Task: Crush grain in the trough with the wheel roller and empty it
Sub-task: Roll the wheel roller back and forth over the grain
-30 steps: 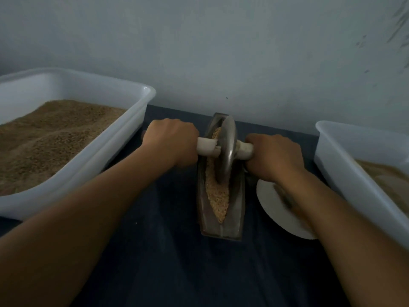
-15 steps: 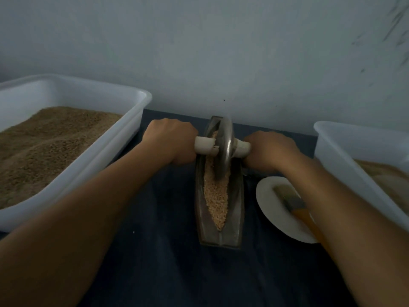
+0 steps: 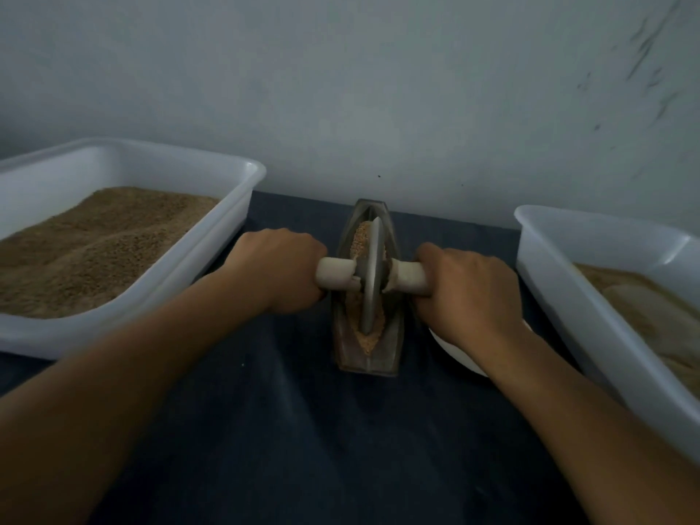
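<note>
Two hands on the roller: your left hand (image 3: 278,269) is curled round the left end of the pale handle (image 3: 335,274), and your right hand (image 3: 467,288) is curled round the right end, knuckles up on both. Wheel roller (image 3: 369,274) stands upright on edge inside the trough (image 3: 365,289), roughly mid-length, disc running along the trough's long axis. Grain (image 3: 365,337) lies in the channel on both sides of the wheel, visible at the far end and at the near tip. Trough sits on the dark cloth (image 3: 303,430), lengthwise toward the wall (image 3: 360,89), between two white tubs. Left tub (image 3: 132,176) holds coarse brown grain heaped toward its far left. Right tub (image 3: 568,282) holds paler, finer material. White plate (image 3: 454,354) lies just right of the trough, mostly hidden under your right wrist.
</note>
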